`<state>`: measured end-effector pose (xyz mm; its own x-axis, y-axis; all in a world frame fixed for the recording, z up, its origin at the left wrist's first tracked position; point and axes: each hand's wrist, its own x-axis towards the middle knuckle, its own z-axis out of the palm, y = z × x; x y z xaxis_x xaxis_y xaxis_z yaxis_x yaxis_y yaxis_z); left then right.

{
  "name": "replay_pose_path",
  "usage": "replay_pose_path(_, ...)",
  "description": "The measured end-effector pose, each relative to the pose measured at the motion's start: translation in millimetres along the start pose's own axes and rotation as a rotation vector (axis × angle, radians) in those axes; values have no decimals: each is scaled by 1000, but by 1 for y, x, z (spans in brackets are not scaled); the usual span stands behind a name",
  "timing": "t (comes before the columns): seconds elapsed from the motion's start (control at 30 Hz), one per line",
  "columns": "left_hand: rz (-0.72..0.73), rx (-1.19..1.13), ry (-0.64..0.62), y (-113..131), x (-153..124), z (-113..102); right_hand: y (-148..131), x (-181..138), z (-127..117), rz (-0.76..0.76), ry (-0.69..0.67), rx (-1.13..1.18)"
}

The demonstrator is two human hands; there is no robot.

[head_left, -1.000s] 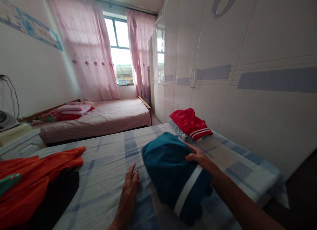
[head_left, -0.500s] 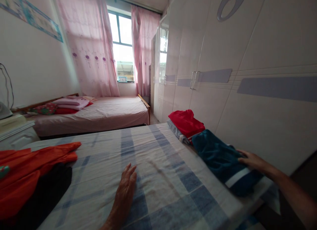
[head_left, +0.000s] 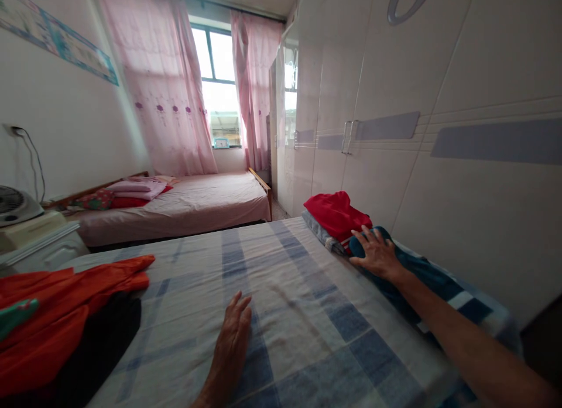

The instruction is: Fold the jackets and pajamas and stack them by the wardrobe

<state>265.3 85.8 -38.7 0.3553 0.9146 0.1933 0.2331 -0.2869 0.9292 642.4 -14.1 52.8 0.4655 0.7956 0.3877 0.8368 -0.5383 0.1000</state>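
Observation:
My left hand (head_left: pixel 235 329) rests flat on the blue-and-white checked bed sheet (head_left: pixel 302 314), fingers stretched out and holding nothing. On the right, my right hand (head_left: pixel 375 253) lies with spread fingers over the far end of a folded dark teal garment (head_left: pixel 421 273) that has a white stripe. Part of that garment is hidden under my hand and forearm. Just beyond it, a folded red garment (head_left: pixel 336 212) sits on a grey folded one (head_left: pixel 322 232). At the left side of the bed lie an orange garment (head_left: pixel 65 314) and a black garment (head_left: pixel 109 338).
White wardrobe doors (head_left: pixel 395 191) run along the right side of the bed. A second bed (head_left: pixel 211 194) with stacked pink and red bedding (head_left: pixel 138 188) stands beyond, below the pink curtains (head_left: pixel 162 92). A fan (head_left: pixel 17 203) is at the far left.
My right hand has moved from the near part of the teal garment to its far end, fingers now spread. My left hand stays on the sheet. The view has shifted slightly.

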Motion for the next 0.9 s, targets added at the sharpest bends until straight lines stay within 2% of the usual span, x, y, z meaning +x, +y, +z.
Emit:
replay_pose_path(0.13, 1, 7, -41, 1, -1, 0, -11, -10, 20, 83, -14, -145)
replay_pose_path(0.37, 31, 60, -45, 10, -4, 0, -7, -1, -2, 175, -25, -281)
replay_pose_path(0.6, 55, 164, -80, 17, -4, -1, -18, -14, 27, 62, -131, -234)
replay_pose_path(0.7, 72, 191, -95, 15, -5, -1, -25, -11, 24, 65, -142, -188)
replay_pose_path(0.8, 98, 218, -102, 17, -5, -1, -48, -3, 11, 11, -64, -126)
replay_pose_path(0.9, 128, 264, -121, 23, -8, -1, -92, 1, 8, -83, -15, 59)
